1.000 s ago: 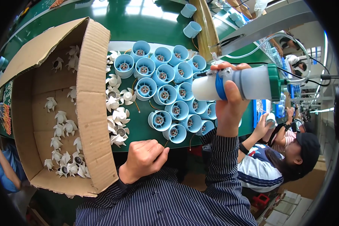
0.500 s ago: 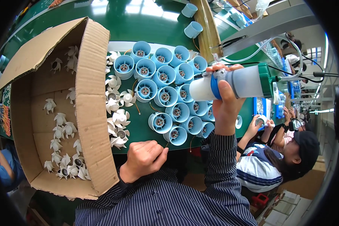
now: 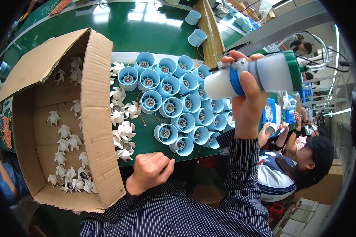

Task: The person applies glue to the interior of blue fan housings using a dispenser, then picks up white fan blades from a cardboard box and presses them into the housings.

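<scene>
One curled left hand (image 3: 150, 172) near the edge of the table (image 3: 147, 144); right hand (image 3: 250, 93) clasping a bottle (image 3: 276, 72).

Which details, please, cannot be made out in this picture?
In the head view:
Left hand: its own back hides the palm, so any held item is unclear.
Right hand: the translucent bottle hides much of its fingers.
Bottle contents: obscured by the cloudy wall.
White fan impellers: some are partly covered by the right wall of the cardboard box.
Person in blue, far left: cut off by the dark lens rim.
</scene>
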Tool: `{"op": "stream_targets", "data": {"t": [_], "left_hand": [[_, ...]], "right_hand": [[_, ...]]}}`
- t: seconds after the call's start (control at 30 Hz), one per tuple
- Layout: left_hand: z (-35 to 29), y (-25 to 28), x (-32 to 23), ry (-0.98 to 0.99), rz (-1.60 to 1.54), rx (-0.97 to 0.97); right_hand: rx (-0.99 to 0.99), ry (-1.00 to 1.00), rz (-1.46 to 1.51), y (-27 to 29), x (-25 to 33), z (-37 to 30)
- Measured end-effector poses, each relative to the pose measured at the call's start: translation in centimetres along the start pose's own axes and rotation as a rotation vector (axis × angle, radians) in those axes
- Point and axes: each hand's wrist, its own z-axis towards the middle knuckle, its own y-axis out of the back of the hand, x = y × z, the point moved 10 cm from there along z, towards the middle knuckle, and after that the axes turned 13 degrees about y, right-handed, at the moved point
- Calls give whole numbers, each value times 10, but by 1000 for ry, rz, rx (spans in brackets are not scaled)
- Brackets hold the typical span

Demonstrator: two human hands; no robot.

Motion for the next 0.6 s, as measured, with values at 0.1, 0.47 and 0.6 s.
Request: {"op": "stream_targets", "data": {"t": [0.1,0.47,0.6], "left_hand": [[0,2,-1,7,-4,-6],[1,2,0,-1,2,-7],[2,1,0,5,0,-5]], "right_hand": [[15,-2,-3,-6,-19,14],[2,-29,1,2,-64,7],[14,-23,0,2,-64,7]]}}
